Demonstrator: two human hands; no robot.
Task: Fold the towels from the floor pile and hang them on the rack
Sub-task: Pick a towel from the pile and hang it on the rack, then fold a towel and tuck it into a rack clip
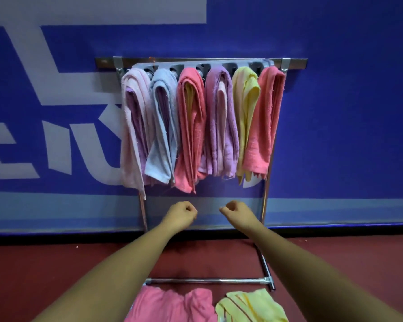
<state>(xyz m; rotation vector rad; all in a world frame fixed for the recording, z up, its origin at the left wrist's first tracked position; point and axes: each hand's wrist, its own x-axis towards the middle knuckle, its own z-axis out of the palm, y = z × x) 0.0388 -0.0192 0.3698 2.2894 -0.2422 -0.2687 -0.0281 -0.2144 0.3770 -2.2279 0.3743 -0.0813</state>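
Hung towels run pink, blue, coral, lilac, yellow (wall blue, floor maroon).

A deep blue wall is seen behind, marked with large pale grey lettering; a lighter blue band is shown along its foot, where a dark red floor is met

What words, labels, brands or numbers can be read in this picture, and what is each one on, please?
On the wall: large pale letter shapes, cut off at the left edge and partly hidden behind the hung towels; no whole word can be read.
On the rack, the hung towels and the floor towels: no label, brand or number shows.
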